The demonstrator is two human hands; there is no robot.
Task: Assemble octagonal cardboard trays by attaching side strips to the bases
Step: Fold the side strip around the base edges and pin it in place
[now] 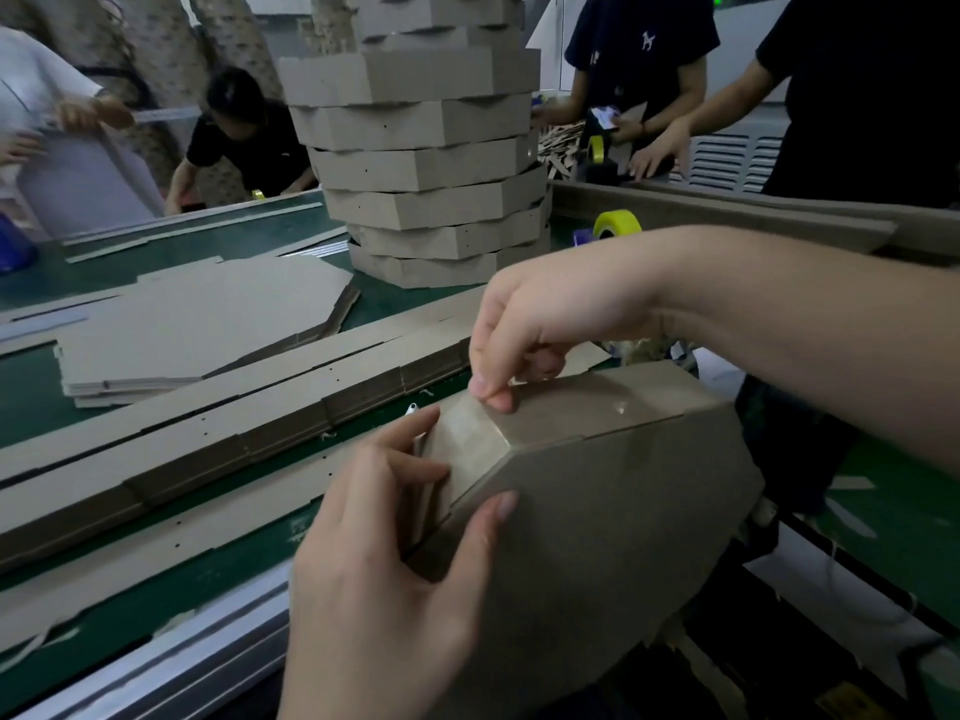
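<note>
Cardboard tray stands on edge at the near side of a green table, its flat base facing the camera and its side wall running over the top. The room is dim, and 4 people stand along the table's far side. A tall stack of finished trays rises mid-table, with flat bases and long side strips lying to its left and a yellow tape roll behind. A metal rail edges the table, with bare green just inside it. The left hand grips the tray's left corner, thumb on the base. The right hand pinches clear tape at the upper corner with curled fingertips.
</note>
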